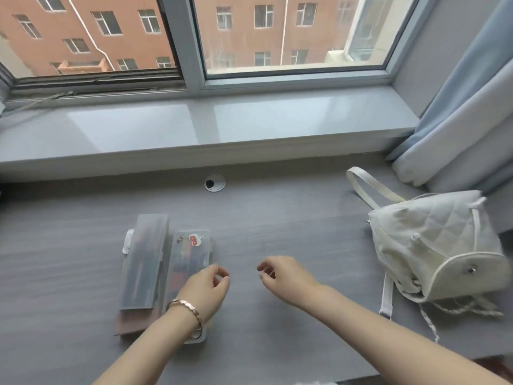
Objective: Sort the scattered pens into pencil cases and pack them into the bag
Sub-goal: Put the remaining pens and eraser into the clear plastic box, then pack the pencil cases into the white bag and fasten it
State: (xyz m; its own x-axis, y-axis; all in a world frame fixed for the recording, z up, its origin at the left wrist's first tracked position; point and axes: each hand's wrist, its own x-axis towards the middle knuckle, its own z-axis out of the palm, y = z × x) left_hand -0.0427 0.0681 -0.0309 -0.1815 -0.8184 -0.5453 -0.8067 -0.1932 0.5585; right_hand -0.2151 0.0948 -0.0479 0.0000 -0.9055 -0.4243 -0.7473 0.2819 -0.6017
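Left to right: the left pencil case (144, 262), clear plastic, is lying on the grey table (291, 232) over a flat brown item (130, 323). The right pencil case (191, 254), touching it, is showing coloured pens inside and bearing a red sticker (194, 240) too blurred to read. The left hand (205, 287), with a bracelet (186, 309) on its wrist, is hovering over this case's near end, fingers loosely curled, holding nothing. The right hand (280, 279) is hovering nearby, likewise curled and holding nothing. The white quilted bag (433, 251) is lying well apart at the right.
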